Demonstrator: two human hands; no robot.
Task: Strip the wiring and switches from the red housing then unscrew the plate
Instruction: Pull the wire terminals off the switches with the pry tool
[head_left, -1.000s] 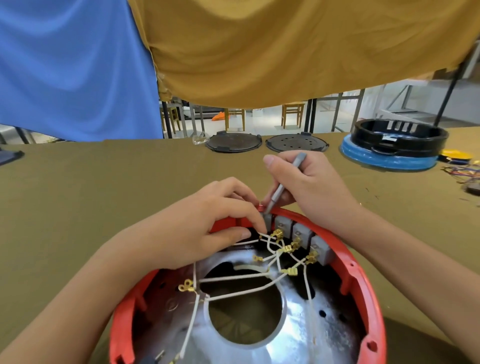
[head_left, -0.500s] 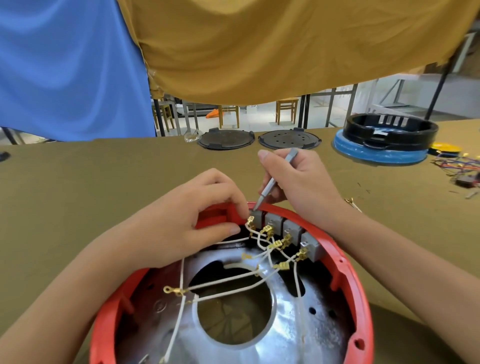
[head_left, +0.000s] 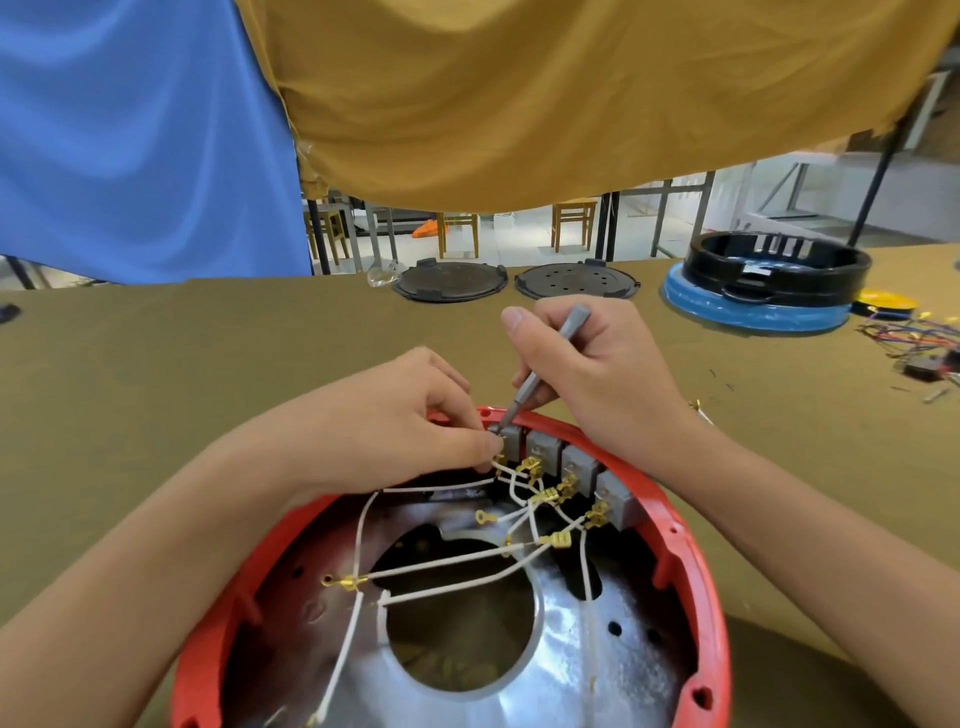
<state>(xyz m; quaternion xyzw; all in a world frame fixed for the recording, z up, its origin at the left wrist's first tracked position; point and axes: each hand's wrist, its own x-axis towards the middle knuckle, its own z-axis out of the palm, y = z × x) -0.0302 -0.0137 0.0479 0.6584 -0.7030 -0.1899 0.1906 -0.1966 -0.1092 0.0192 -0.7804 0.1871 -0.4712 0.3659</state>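
Note:
The red housing (head_left: 685, 561) lies open side up at the table's near edge. A shiny metal plate (head_left: 587, 670) with a round hole sits inside it. Several grey switches (head_left: 576, 462) line its far wall, joined by white wires (head_left: 447, 564) with brass terminals. My left hand (head_left: 410, 415) pinches at the terminal by the leftmost switch. My right hand (head_left: 597, 374) holds a grey screwdriver (head_left: 540, 371) like a pen, its tip against the top of that switch.
Two dark round lids (head_left: 449, 280) (head_left: 576, 280) lie at the table's far edge. A black ring on a blue base (head_left: 769, 275) stands at the far right, with loose coloured wires (head_left: 914, 343) beside it. Blue and mustard cloths hang behind.
My left hand slid from the housing rim to pinch at the leftmost switch's terminal. The screwdriver tip stays on that switch. The view shifted slightly.

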